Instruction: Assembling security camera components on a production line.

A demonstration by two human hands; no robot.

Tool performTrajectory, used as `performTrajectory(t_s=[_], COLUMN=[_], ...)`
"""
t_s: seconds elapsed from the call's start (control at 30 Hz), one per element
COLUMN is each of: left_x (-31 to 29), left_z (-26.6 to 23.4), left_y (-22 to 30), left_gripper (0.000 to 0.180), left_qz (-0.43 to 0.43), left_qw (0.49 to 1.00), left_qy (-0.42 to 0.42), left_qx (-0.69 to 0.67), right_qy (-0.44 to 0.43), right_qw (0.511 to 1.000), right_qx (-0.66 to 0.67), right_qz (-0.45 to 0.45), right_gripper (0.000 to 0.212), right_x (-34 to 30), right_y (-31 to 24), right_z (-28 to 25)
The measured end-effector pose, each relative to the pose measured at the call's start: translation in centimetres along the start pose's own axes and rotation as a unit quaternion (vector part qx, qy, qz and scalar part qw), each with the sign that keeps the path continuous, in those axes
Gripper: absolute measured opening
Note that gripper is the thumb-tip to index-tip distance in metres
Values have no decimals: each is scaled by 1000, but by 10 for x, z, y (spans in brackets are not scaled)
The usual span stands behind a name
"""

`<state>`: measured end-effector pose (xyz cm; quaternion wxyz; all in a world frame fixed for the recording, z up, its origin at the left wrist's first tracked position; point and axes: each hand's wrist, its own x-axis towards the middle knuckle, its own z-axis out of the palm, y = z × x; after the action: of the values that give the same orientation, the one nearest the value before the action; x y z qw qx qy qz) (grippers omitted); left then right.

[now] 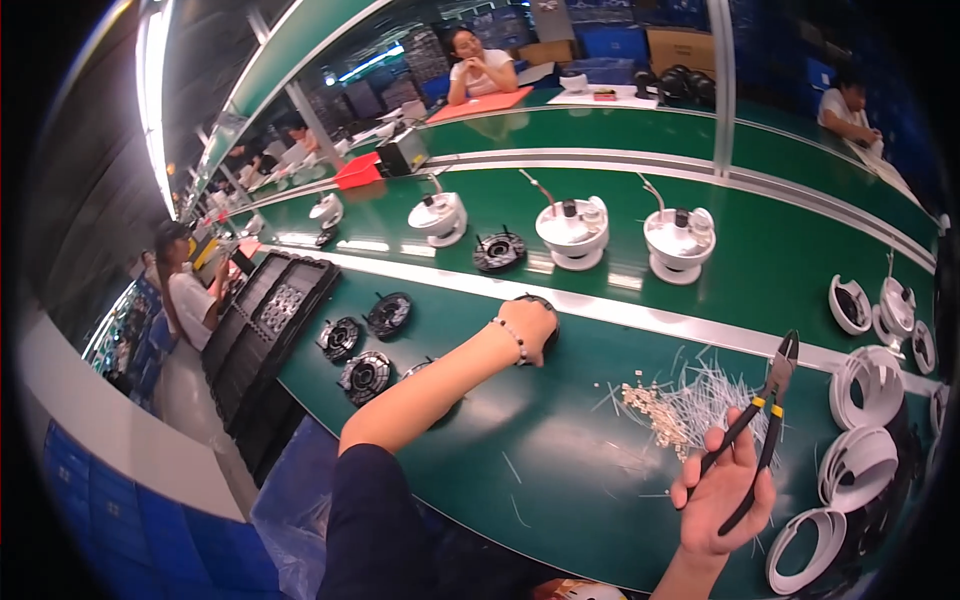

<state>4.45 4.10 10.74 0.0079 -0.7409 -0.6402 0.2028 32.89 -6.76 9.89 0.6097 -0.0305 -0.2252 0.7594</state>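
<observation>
My left hand (528,326) reaches across the green bench with its fingers closed over a round black part (540,299), mostly hidden beneath the hand. In my right hand (728,505), palm up, lies a pair of diagonal cutters (783,368) with black and yellow handles; the jaws point up and away. Left of my left forearm sit more round black parts (389,315), one partly covered by the arm. Between my hands and a little farther off is a heap of thin white plastic strips (712,388), with small beige pieces (655,413) at its left side.
White ring-shaped housings (866,388) line the bench's right side. Beyond a pale rail, the green conveyor carries white bowl-shaped assemblies (572,235) and a black part (499,250). A black compartment tray (270,310) stands at the left. Several people sit farther off.
</observation>
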Motion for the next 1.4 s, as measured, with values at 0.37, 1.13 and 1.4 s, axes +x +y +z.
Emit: performTrajectory(t_s=[0.37, 1.13, 1.4], left_x=[201, 35, 20], left_z=[-23, -35, -39], left_y=[157, 131, 113], left_gripper=[80, 75, 74], left_qz=[-34, 227, 248], left_qw=[515, 563, 568], left_qy=[-80, 76, 96], left_qx=[-853, -791, -779], right_qy=[56, -69, -67], right_qw=[996, 988, 979], right_qx=[-62, -23, 51], right_qz=[-28, 138, 185], right_gripper=[54, 69, 65], right_x=[8, 14, 20], right_y=[4, -30, -27], right_z=[-20, -34, -43])
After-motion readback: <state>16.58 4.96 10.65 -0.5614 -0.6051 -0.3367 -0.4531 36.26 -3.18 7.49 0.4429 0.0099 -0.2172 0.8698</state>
